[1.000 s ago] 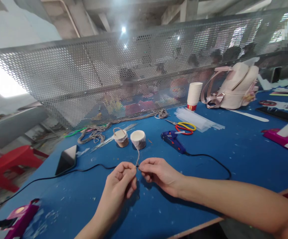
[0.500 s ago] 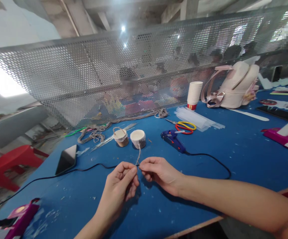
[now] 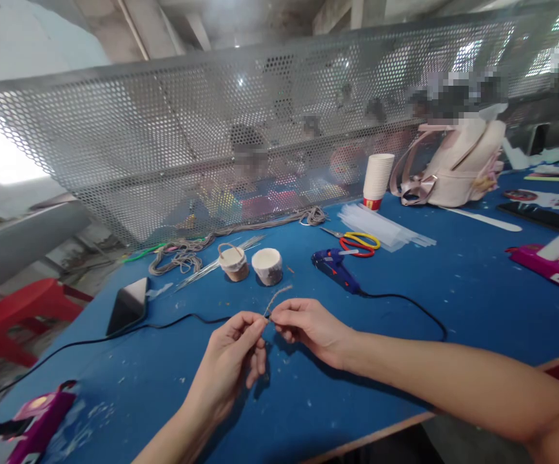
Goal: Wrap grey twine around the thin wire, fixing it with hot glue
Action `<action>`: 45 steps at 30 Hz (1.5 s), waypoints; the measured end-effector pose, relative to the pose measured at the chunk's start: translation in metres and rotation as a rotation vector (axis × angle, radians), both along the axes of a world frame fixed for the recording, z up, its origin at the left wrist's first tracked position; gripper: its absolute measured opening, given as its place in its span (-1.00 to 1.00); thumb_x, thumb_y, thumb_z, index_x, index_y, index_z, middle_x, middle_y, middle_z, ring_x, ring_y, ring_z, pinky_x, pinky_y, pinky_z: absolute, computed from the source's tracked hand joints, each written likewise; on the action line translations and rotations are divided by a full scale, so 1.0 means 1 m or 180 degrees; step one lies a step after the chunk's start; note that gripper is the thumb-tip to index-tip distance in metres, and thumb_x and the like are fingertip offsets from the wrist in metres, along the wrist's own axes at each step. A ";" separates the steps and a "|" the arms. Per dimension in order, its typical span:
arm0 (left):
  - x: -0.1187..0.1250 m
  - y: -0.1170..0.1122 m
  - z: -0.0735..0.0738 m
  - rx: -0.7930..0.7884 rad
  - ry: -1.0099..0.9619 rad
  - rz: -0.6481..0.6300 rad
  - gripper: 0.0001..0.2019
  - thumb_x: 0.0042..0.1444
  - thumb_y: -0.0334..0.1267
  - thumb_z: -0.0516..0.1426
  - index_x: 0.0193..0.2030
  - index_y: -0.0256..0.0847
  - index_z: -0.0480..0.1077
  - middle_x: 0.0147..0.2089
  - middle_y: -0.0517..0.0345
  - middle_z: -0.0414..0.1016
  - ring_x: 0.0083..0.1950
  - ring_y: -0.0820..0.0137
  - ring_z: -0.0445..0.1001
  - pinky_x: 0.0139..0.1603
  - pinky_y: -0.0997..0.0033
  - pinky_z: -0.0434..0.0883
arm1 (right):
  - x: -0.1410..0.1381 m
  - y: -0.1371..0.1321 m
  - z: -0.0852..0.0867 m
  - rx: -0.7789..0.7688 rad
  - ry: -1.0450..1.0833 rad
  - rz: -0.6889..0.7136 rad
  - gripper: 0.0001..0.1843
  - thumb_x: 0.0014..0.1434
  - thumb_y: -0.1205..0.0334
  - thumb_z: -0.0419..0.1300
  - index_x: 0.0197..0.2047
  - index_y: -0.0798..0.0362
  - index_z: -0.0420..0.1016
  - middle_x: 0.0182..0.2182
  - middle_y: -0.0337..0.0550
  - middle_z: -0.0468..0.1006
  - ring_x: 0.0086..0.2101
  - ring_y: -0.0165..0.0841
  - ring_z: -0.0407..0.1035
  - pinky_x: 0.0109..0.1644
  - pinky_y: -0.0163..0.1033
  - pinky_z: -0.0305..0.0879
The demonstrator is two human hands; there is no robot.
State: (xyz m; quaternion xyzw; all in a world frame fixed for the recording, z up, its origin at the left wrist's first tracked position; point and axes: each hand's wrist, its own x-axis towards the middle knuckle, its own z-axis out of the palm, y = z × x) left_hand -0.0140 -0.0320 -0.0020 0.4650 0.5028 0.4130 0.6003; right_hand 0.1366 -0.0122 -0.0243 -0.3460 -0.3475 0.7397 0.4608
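Note:
Between my two hands is a short twisted cord [image 3: 275, 297], its free end sticking up and bending to the right. My left hand [image 3: 233, 361] pinches it between thumb and forefinger. Fingertips of my right hand [image 3: 311, 328] are pinched on the same cord, close beside the left ones. Just beyond stand two small cups: one wrapped cup [image 3: 268, 274] without a handle, and one cup with a looped handle [image 3: 235, 270] to its left. A blue glue gun [image 3: 336, 270] lies to the right of them.
Scissors [image 3: 360, 243], clear plastic strips [image 3: 385, 227] and stacked paper cups [image 3: 377, 180] sit farther back. Coiled grey cord [image 3: 177, 258] and thin wires lie behind the cups. A phone [image 3: 128, 306] and power strip [image 3: 42, 419] are at left. A black cable [image 3: 163, 330] crosses the table.
The cord's free end has swung from upright, in front of the right cup, to bent over toward the right. Both hands stay pinched together in nearly the same place.

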 end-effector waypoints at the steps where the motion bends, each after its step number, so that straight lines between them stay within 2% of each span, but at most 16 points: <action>1: 0.000 0.000 0.000 -0.0014 -0.0018 0.0017 -0.71 -0.04 -0.05 0.24 -0.40 -0.25 0.36 -0.70 0.29 0.34 -0.77 0.62 0.18 -0.79 0.69 0.07 | 0.000 0.000 0.000 -0.0009 -0.0012 0.0006 -0.79 -0.23 0.22 0.36 -0.53 0.14 0.46 -0.64 -0.32 0.39 -0.60 -0.55 0.17 -0.45 -0.34 0.02; 4: 0.000 0.001 0.000 -0.0061 -0.0097 -0.0001 -0.69 -0.09 -0.04 0.27 -0.41 -0.25 0.36 -0.68 0.31 0.33 -0.76 0.59 0.23 -0.81 0.67 0.10 | 0.000 0.000 0.000 -0.0038 -0.0041 0.0039 -0.76 -0.25 0.21 0.38 -0.53 0.14 0.45 -0.65 -0.33 0.38 -0.60 -0.55 0.16 -0.45 -0.34 0.01; 10: 0.001 0.002 -0.001 -0.0116 -0.0119 -0.0212 -0.70 -0.01 -0.05 0.22 -0.49 -0.24 0.31 -0.76 0.33 0.26 -0.80 0.61 0.15 -0.83 0.68 0.05 | 0.001 0.001 0.000 -0.0014 -0.0089 0.0045 -0.77 -0.24 0.19 0.37 -0.54 0.13 0.45 -0.66 -0.33 0.38 -0.60 -0.54 0.15 -0.45 -0.33 0.00; 15: 0.001 0.003 0.000 -0.0185 -0.0202 -0.0300 -0.69 -0.06 -0.02 0.24 -0.45 -0.23 0.33 -0.75 0.40 0.18 -0.80 0.60 0.15 -0.84 0.67 0.02 | 0.002 0.003 -0.003 -0.0002 -0.0126 0.0109 -0.79 -0.23 0.19 0.35 -0.55 0.13 0.45 -0.66 -0.33 0.39 -0.61 -0.55 0.16 -0.44 -0.33 0.01; 19: 0.001 0.004 0.001 -0.0158 -0.0103 -0.0316 -0.70 -0.02 -0.02 0.22 -0.43 -0.24 0.33 -0.71 0.37 0.22 -0.76 0.61 0.16 -0.79 0.68 0.00 | 0.003 0.004 -0.004 -0.0042 -0.0176 0.0203 -0.81 -0.22 0.22 0.34 -0.54 0.14 0.45 -0.65 -0.33 0.40 -0.61 -0.55 0.17 -0.44 -0.34 0.00; 23: 0.000 0.006 0.003 -0.0090 0.0108 -0.0306 -0.71 0.00 -0.05 0.21 -0.43 -0.26 0.33 -0.64 0.34 0.26 -0.72 0.66 0.06 -0.74 0.65 -0.04 | 0.004 0.003 -0.003 -0.0072 -0.0209 0.0243 -0.80 -0.22 0.23 0.35 -0.54 0.14 0.44 -0.66 -0.34 0.39 -0.62 -0.56 0.16 -0.44 -0.34 0.00; 27: -0.001 0.006 0.003 -0.0120 0.0165 -0.0326 -0.71 -0.03 -0.07 0.23 -0.47 -0.26 0.31 -0.63 0.40 0.11 -0.67 0.67 -0.04 -0.68 0.64 -0.06 | 0.005 0.004 -0.004 -0.0060 -0.0234 0.0242 -0.79 -0.22 0.22 0.35 -0.56 0.14 0.44 -0.68 -0.35 0.38 -0.63 -0.56 0.16 -0.45 -0.34 -0.01; 33: 0.002 0.002 0.003 0.0164 0.0453 -0.0059 -0.78 -0.04 -0.14 0.23 -0.38 -0.24 0.36 -0.65 0.40 0.13 -0.63 0.61 0.03 -0.66 0.62 -0.06 | 0.005 0.004 -0.005 -0.0059 -0.0213 0.0270 -0.78 -0.23 0.21 0.36 -0.55 0.13 0.44 -0.67 -0.34 0.38 -0.62 -0.55 0.16 -0.45 -0.34 -0.01; 41: 0.002 0.002 0.000 0.0183 0.0186 0.0037 -0.75 -0.04 -0.10 0.24 -0.43 -0.25 0.34 -0.68 0.41 0.12 -0.66 0.61 0.01 -0.65 0.59 -0.02 | 0.005 -0.002 -0.001 -0.0065 -0.0247 0.0132 -0.76 -0.25 0.21 0.38 -0.52 0.14 0.46 -0.64 -0.34 0.39 -0.61 -0.55 0.16 -0.43 -0.33 0.03; 45: 0.004 0.002 0.001 0.0170 0.0078 0.0141 -0.77 -0.04 -0.14 0.25 -0.42 -0.26 0.35 -0.61 0.34 0.24 -0.64 0.62 0.07 -0.65 0.60 -0.01 | 0.004 -0.003 -0.002 -0.0080 -0.0259 0.0114 -0.76 -0.24 0.21 0.37 -0.49 0.13 0.46 -0.63 -0.34 0.39 -0.61 -0.55 0.16 -0.44 -0.34 0.03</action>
